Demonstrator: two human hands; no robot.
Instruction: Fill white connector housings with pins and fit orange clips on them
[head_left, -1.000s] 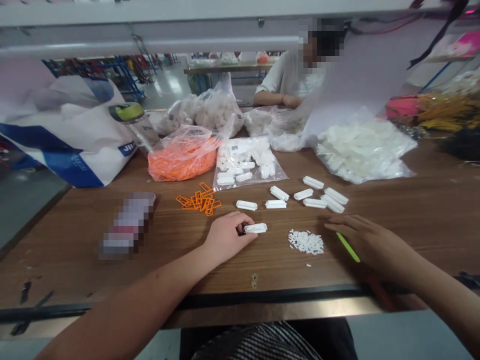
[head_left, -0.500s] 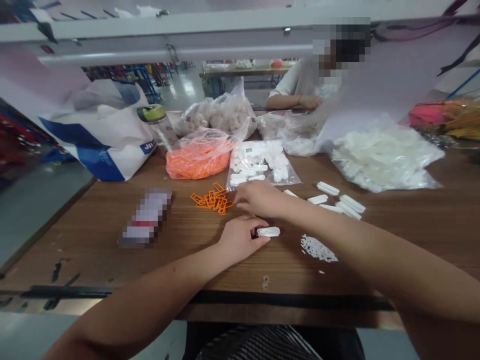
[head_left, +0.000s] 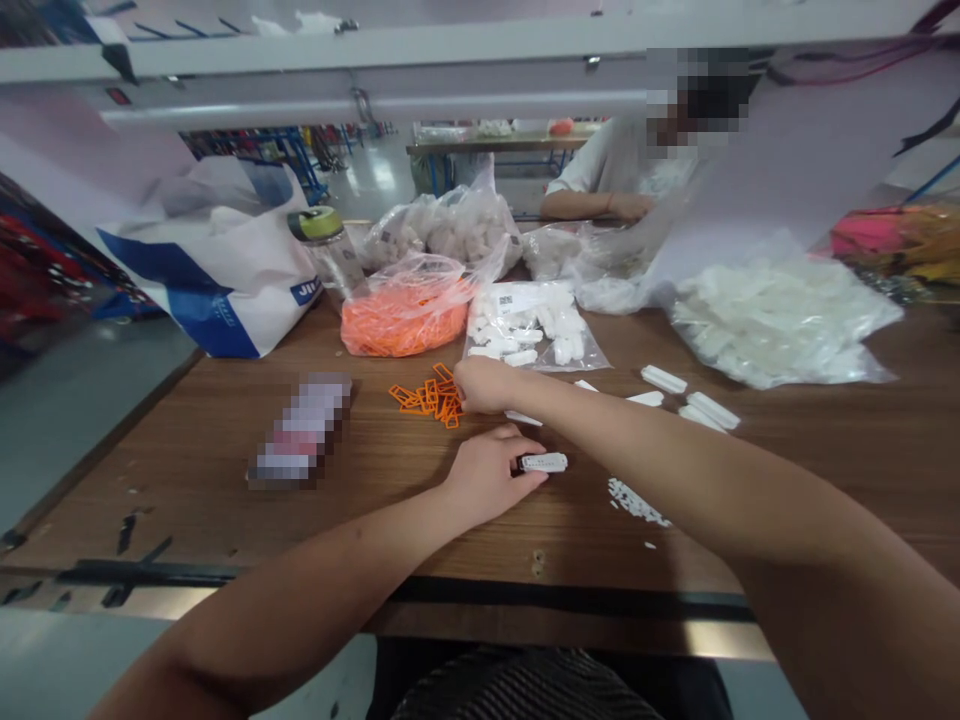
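My left hand (head_left: 491, 472) is closed around one end of a small white plastic piece (head_left: 546, 462), with thumb and fingers on either side of it just above the table. My right hand (head_left: 484, 386) reaches across to the right edge of a pile of orange rectangular frames (head_left: 429, 396). Its fingertips are hidden behind the hand, so whether they hold a frame does not show. Under the right forearm lies a heap of tiny white bits (head_left: 636, 502). Several white plastic strips (head_left: 711, 410) rest beyond that forearm.
At the back stand a bag of orange parts (head_left: 405, 315), an open bag of white pieces (head_left: 540, 325) and a large bag of pale parts (head_left: 784, 315). A bottle (head_left: 330, 250), a white-blue bag (head_left: 225, 270) and a blurred-out flat object (head_left: 302, 430) are at left. A co-worker (head_left: 607, 180) sits opposite.
My right hand has moved a little left, to the edge of the orange frames. The left hand still holds the white piece. The whole view has shifted slightly.
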